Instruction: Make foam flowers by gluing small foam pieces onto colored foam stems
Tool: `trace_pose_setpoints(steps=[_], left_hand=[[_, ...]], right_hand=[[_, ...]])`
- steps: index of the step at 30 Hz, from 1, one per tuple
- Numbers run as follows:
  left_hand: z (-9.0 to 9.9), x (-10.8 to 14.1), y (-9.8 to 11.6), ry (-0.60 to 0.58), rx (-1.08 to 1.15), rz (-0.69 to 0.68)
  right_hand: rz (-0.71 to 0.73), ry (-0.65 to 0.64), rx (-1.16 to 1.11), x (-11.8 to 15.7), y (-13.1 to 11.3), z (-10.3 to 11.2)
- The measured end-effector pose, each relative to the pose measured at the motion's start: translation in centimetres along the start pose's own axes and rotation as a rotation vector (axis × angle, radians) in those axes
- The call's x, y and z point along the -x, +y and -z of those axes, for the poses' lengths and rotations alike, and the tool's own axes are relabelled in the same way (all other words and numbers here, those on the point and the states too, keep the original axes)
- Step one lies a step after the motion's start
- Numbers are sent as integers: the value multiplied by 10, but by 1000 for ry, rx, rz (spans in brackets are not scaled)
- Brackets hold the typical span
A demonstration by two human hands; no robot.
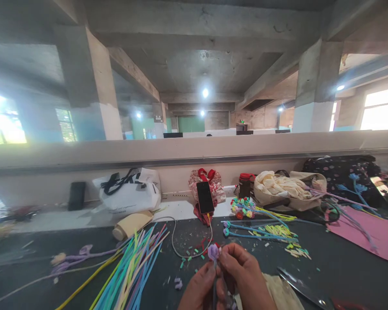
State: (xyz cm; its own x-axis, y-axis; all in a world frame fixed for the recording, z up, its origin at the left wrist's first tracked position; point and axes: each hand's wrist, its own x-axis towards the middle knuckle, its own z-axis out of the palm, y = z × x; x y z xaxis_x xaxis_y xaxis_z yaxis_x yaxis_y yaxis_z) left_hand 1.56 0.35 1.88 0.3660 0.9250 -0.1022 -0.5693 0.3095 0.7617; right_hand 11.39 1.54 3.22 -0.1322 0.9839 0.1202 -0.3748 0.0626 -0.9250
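Note:
Near the front edge of the view, a small purple pipe-cleaner flower (213, 251) stands upright on a greyish stem between my hands. My left hand (198, 289) pinches the stem just under the bloom. At the bloom's right side, the thumb and forefinger of my right hand (245, 275) are pressed together against a purple petal. The lower part of the stem is partly covered by my fingers. Purple clippings (178, 283) lie on the dark mat left of my hands.
A bundle of coloured pipe cleaners (132, 267) lies to the left. Scissors (305, 290) rest at the right front, near pink paper (368, 232). Behind are a cabled phone (205, 197), finished flowers (242, 207), cut yellow pieces (278, 232), a bottle (245, 186) and a white bag (129, 191).

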Motion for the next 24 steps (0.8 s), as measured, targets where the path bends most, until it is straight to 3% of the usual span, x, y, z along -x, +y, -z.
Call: trace_pose_setpoints(steps=[19,24], left_hand=[[11,-8,-8,8,-62,-54],[14,-10,-9,51,-63,10]], right_hand=[[52,49,103,0,2,-2],[107,116,220,-2,7,2]])
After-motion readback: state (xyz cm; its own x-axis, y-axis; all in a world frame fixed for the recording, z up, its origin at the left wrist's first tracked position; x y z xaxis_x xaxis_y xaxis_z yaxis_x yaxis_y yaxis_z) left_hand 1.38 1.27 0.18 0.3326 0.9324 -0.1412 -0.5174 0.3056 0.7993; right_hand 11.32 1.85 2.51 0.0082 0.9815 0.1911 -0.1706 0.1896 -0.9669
